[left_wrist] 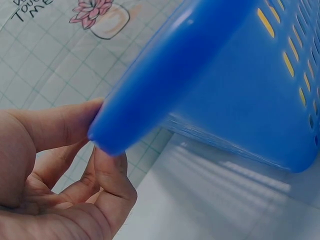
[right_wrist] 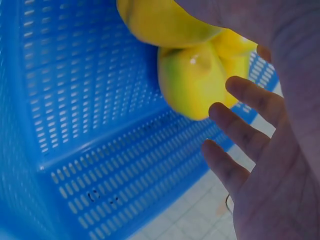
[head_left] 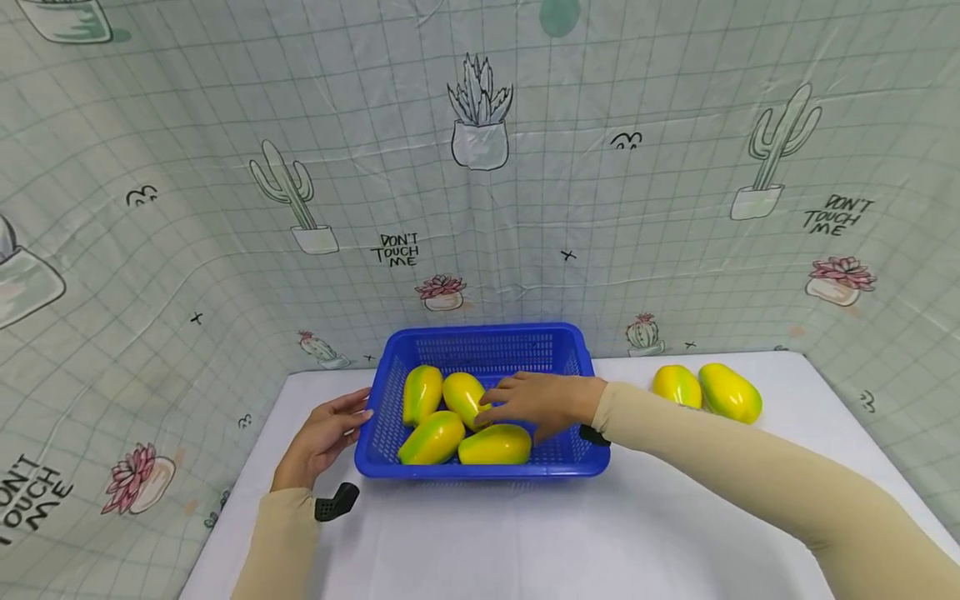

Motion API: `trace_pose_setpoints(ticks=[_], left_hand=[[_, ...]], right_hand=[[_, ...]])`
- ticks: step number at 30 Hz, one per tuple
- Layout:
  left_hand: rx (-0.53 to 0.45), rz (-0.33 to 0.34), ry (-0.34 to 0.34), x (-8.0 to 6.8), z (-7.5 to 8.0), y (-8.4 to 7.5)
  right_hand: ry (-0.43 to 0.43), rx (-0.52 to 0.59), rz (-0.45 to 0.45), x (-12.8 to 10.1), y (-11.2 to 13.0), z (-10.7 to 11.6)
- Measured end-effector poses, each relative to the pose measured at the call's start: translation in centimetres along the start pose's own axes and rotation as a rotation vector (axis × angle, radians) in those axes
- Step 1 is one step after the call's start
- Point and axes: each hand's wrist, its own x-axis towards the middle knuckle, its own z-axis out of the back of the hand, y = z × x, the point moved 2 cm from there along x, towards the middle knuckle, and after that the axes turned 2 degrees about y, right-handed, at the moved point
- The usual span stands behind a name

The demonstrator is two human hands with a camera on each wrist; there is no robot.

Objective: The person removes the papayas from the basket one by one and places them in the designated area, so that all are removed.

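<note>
A blue plastic basket [head_left: 480, 472] with slotted walls stands on the white table. Several yellow mangoes with green streaks lie in its left and middle part, among them a front mango [head_left: 495, 446] and a back-left mango [head_left: 423, 395]. My left hand [head_left: 321, 437] pinches the basket's left rim; in the left wrist view the thumb lies on one side of the rim [left_wrist: 150, 85] and a bent finger on the other. Over the basket, my right hand [head_left: 543, 402] has its fingers spread beside the mangoes. In the right wrist view the right fingers [right_wrist: 240, 132] hold nothing, near a mango [right_wrist: 192, 82].
Two more mangoes, a left one [head_left: 677, 385] and a right one [head_left: 731, 393], lie on the table right of the basket, beyond my right forearm. A grid-patterned cloth [head_left: 525, 208] with cactus prints hangs behind the table [head_left: 465, 542] and along its sides.
</note>
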Motion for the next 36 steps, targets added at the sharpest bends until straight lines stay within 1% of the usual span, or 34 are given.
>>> trace_pose_setpoints(ticks=[5,9,18,23,29,33,36], left_hand=[[-0.005,0.001,-0.001,0.0,0.0,-0.1],[-0.008,0.002,-0.003,0.0,-0.1,-0.2],[-0.022,0.0,-0.005,-0.2,-0.1,-0.2],[-0.024,-0.002,-0.006,-0.2,-0.1,-0.2],[-0.034,0.002,-0.004,0.0,-0.1,-0.1],[-0.036,0.001,-0.006,0.0,-0.1,-0.1],[-0.036,0.002,-0.002,0.1,-0.1,0.0]], right_hand=[[0.04,-0.086,0.024,0.7,0.6,-0.3],[0.06,-0.101,0.032,1.0,0.9,-0.5],[0.087,-0.06,0.049,1.4,1.5,-0.9],[0.113,-0.068,0.033,1.5,1.6,-1.2],[0.098,-0.046,-0.003,1.3,1.0,-1.6],[0.103,-0.029,-0.033,1.1,0.7,-1.7],[0.102,-0.029,-0.038,1.0,0.6,-1.8]])
